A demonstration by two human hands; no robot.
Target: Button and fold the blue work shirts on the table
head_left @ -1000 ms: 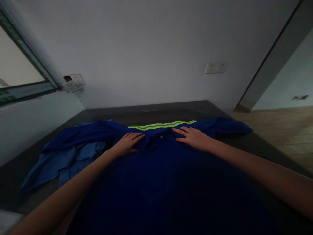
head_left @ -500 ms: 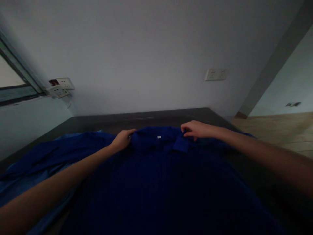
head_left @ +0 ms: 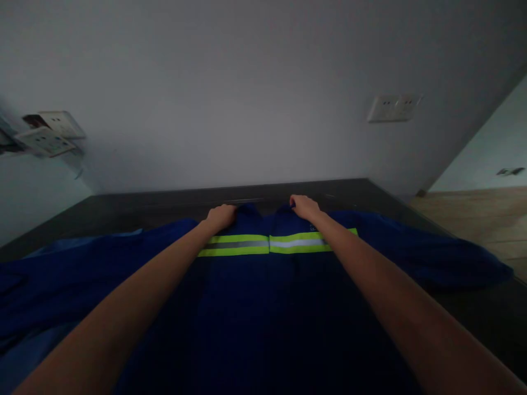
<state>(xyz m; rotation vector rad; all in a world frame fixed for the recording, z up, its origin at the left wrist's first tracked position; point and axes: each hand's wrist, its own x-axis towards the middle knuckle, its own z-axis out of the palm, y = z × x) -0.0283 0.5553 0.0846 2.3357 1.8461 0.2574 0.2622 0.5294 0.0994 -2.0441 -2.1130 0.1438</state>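
Moved closer to far edge of dark table (head_left: 173, 202) since earlier frame: left hand (head_left: 221, 218), right hand (head_left: 305, 206), fingers grasping collar (head_left: 248, 215) of one blue jacket (head_left: 239, 307).

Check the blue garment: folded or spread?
Spread up top: blue garment has sleeves reaching out both sides over dark table; hem can't be made out.

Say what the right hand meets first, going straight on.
Past the collar in its grip, the right hand would likely meet the wall, after crossing the far strip of the dark tabletop; its height is unclear, so it might brush the tabletop first.
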